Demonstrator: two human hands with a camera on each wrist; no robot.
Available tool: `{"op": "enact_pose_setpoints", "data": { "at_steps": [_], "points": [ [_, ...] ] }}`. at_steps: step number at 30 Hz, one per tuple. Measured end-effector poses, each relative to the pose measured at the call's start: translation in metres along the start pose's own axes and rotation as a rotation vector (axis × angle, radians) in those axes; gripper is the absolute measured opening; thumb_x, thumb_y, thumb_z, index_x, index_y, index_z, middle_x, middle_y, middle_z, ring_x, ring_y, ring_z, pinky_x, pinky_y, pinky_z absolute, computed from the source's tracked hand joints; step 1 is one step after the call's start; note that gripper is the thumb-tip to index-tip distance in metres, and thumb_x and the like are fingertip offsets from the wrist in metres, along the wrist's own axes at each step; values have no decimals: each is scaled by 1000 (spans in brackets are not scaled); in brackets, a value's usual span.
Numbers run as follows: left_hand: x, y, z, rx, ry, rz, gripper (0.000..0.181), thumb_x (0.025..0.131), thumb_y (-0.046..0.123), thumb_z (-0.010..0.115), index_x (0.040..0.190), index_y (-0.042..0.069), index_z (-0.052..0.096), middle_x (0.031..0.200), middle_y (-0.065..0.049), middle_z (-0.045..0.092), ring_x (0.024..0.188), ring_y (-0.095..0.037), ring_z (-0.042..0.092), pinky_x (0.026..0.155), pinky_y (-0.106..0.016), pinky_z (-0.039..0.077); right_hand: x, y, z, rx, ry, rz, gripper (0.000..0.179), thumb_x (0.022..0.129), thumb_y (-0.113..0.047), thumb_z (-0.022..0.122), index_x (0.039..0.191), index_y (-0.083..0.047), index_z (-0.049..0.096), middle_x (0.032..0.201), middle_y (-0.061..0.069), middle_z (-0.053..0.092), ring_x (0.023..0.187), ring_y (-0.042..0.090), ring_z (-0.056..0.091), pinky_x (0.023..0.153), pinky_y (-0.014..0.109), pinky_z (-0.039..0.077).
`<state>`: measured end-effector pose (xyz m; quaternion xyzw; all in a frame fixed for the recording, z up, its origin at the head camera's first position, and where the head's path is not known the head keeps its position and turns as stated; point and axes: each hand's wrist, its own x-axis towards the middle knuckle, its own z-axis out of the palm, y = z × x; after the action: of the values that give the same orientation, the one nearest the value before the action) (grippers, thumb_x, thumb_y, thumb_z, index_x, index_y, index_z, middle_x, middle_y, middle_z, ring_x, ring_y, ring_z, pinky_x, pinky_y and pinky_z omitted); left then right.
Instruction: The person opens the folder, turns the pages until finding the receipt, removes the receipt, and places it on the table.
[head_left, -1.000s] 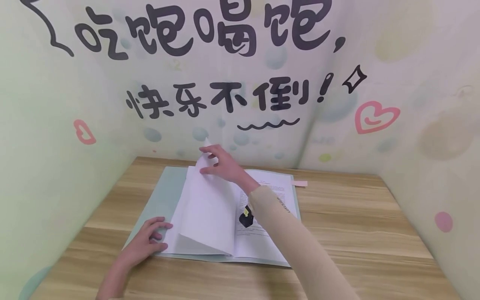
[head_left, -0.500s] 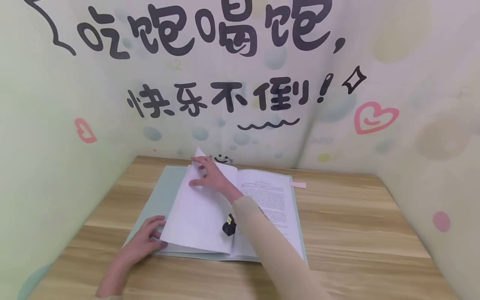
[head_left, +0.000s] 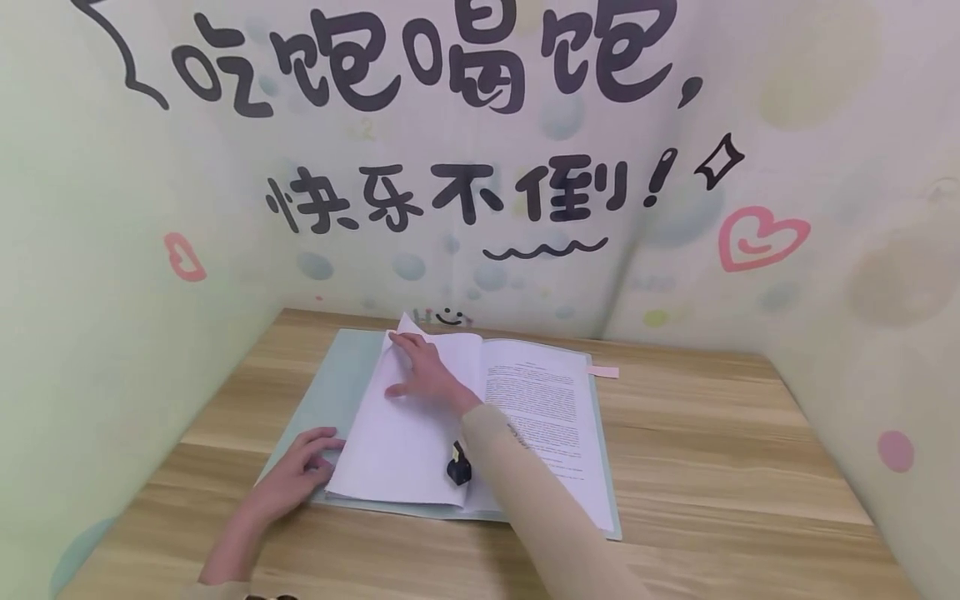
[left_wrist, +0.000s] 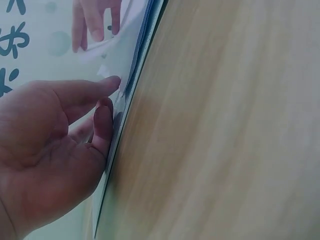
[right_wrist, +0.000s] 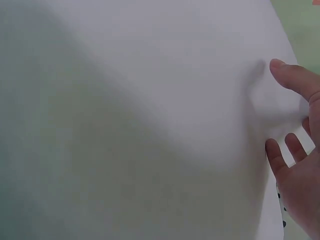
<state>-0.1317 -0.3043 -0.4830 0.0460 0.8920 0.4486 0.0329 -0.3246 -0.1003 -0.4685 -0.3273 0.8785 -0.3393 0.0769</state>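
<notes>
page — under right fingers

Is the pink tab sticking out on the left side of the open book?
No, the pink tab pokes out past the right edge of the book, near its far corner on the wooden table.

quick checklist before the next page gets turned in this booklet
1. Turned page lies down on the left stack: ok, though its top corner curls up.
2. Right hand presses on that page with straight fingers: ok.
3. Left hand rests on the folder at the page's lower left edge: ok.
4. Printed page on the right is exposed: ok, only the sleeve crosses its lower part.
5. Pink tab sticks out at the right edge, away from both hands: ok.
6. Whether one sheet or several went over: cannot tell.
</notes>
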Motion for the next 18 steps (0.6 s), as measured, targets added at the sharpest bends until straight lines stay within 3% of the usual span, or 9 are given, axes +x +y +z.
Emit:
{"op": "enact_pose_setpoints", "data": {
  "at_steps": [2, 5, 7, 9, 12, 18],
  "points": [
    [1, 2, 0, 21, 6, -32, 33, 96, 11, 58, 126, -2, 60, 146, -24, 38, 118, -37, 57, 97, -36, 47, 0, 2, 4, -15, -3, -5, 98, 79, -30, 83, 157, -21, 25, 160, 5, 28, 140, 27, 31, 118, 38, 32],
    [3, 3, -1, 27, 5, -60, 35, 100, 22, 54, 125, 0, 62, 147, -23, 38, 134, -45, 43, 106, -43, 39, 0, 5, 10, -28, -4, -22, 99, 79, -29, 83, 157, -19, 24, 160, 5, 28, 139, 27, 31, 118, 38, 31],
    [3, 2, -1, 15, -11, -54, 37, 98, 23, 58, 126, -1, 61, 147, -24, 36, 125, -41, 50, 100, -37, 43, 1, 7, 13, -44, -2, -28, 98, 79, -28, 83, 157, -19, 24, 160, 5, 28, 139, 27, 31, 118, 38, 31],
    [2, 1, -2, 6, -22, -37, 40, 94, 22, 64, 127, -1, 60, 147, -24, 36, 113, -28, 55, 90, -27, 46, 0, 8, 15, -59, 2, -31, 99, 79, -28, 83, 157, -18, 24, 160, 6, 28, 139, 27, 31, 118, 37, 31],
    [2, -2, -3, -20, -38, -13, 50, 85, 19, 74, 128, -1, 59, 148, -24, 34, 95, -10, 52, 77, -19, 47, 0, 9, 18, -98, 10, -30, 99, 79, -29, 83, 158, -18, 23, 160, 5, 28, 138, 27, 33, 116, 35, 33],
    [2, -5, -3, -39, -52, 44, 56, 79, 14, 79, 128, -3, 56, 145, -27, 33, 94, -9, 49, 74, -20, 49, -1, 5, 20, -179, 9, -25, 96, 82, -30, 80, 158, -19, 22, 160, 3, 28, 136, 26, 35, 114, 34, 34]
  ]
}}
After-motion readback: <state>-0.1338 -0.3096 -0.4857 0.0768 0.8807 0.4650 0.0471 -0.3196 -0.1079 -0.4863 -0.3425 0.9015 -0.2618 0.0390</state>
